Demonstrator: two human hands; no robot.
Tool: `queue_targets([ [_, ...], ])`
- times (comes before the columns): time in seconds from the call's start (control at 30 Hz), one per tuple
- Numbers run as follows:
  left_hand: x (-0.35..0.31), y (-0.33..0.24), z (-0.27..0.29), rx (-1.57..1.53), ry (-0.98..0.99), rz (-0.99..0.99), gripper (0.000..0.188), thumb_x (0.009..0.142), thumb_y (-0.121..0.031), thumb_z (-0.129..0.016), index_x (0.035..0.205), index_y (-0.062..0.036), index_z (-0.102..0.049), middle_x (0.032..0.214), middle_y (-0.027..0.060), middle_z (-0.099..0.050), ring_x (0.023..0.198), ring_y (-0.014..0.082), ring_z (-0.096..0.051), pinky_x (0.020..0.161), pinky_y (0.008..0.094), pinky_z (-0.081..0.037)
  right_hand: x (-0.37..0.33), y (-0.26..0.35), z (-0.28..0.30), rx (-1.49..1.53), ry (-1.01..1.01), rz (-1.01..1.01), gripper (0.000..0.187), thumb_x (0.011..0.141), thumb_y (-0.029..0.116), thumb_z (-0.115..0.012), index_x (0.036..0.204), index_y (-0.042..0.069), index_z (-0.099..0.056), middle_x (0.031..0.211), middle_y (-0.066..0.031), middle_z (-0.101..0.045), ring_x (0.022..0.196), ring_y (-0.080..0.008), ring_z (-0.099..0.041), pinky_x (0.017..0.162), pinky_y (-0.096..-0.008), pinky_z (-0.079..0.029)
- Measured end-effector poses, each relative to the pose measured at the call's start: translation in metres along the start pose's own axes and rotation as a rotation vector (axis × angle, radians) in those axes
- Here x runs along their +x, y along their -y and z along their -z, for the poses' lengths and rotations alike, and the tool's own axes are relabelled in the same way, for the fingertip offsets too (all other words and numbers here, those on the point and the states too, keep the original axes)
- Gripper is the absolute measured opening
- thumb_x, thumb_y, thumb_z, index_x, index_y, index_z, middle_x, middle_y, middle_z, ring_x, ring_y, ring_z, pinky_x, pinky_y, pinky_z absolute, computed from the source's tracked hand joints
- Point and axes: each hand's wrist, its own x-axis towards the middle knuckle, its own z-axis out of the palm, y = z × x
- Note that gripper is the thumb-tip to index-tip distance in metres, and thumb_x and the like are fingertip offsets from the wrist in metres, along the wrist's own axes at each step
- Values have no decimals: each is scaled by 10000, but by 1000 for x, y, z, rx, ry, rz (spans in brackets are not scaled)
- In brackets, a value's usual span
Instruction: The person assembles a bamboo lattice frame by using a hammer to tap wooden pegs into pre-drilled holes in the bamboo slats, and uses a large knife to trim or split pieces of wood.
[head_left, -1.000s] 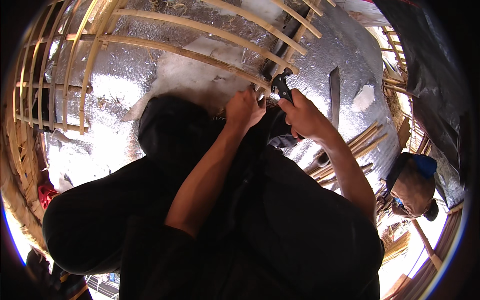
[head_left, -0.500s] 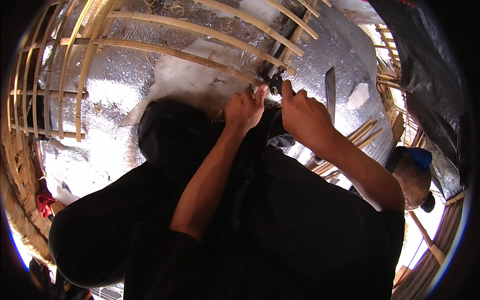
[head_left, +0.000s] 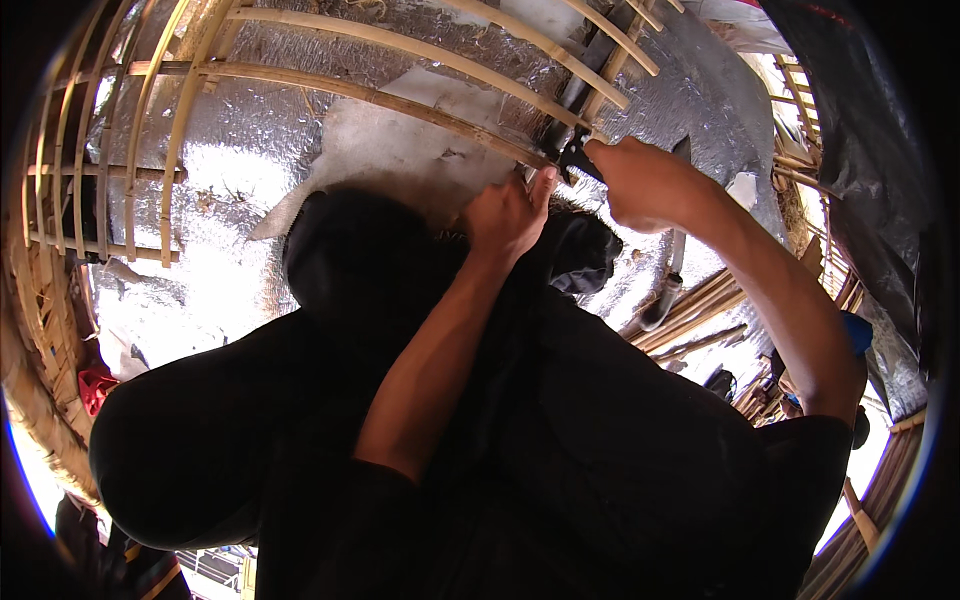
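Observation:
My left hand is closed at the near right end of a bamboo slat, thumb pointing up beside it; the fingertips are partly hidden. Just right of it, my right hand grips a black hand tool that looks like pliers. Its head sits close to the slat's end, where a dark bar and a crossing bamboo piece meet the frame. Whether the jaws bite on anything cannot be made out. The slat belongs to a lattice of several bamboo strips ahead of me.
A machete lies right of my legs, partly behind my right forearm. Beside it is a bundle of thin bamboo sticks. Silvery foil sheeting covers the ground. A dark plastic sheet hangs at the right, near a person's blue headwear.
My right hand has drawn the black tool slightly right and turned, its elbow swinging outward. My left hand stays at the slat's end. The whole view has shifted a little, uncovering the machete's handle.

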Motion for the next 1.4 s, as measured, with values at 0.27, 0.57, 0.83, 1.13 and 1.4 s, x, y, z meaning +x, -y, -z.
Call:
queue_targets([
  [0.27, 15, 28, 1, -260, 260, -57, 543, 1061, -505, -463, 1079, 8, -639, 701, 201, -671, 679, 414, -680, 622, 526, -524, -25, -51, -18, 281, 158, 96, 412, 884, 270, -768, 1212, 48, -653, 838, -138, -706, 724, -234, -683, 680, -388, -528],
  [0.57, 13, 16, 18, -378, 269, 15, 778, 1061, -638, -290, 859, 11, -670, 687, 235, -646, 714, 492, -643, 727, 563, -512, -26, -3, -91, 688, -604, -39, 351, 955, 241, -684, 1169, 12, -525, 817, -211, -701, 796, -382, -715, 718, -459, -524],
  [0.83, 13, 17, 17, -361, 275, 73, 720, 1074, -602, -309, 904, -14, -688, 714, 239, -659, 736, 482, -662, 737, 561, -523, 8, 26, -124, 679, -720, -28, 325, 1002, 193, -620, 1186, 2, -431, 804, -265, -661, 776, -482, -670, 665, -545, -503],
  [1.13, 11, 31, -21, -207, 58, 3, 757, 1034, -635, -417, 746, 11, -690, 705, 273, -667, 715, 490, -680, 665, 562, -552, -4, 33, -113, 469, -538, -194, 247, 952, 88, -562, 1114, -45, -432, 774, -314, -646, 792, -512, -675, 721, -578, -531],
  [1.4, 10, 33, -22, -87, 75, -109, 604, 1051, -556, -421, 883, -31, -667, 688, 263, -658, 676, 483, -675, 626, 564, -540, -2, 0, -5, 54, 27, -121, 419, 879, 14, -606, 1277, -65, -499, 1023, -301, -692, 958, -397, -717, 847, -501, -558],
])
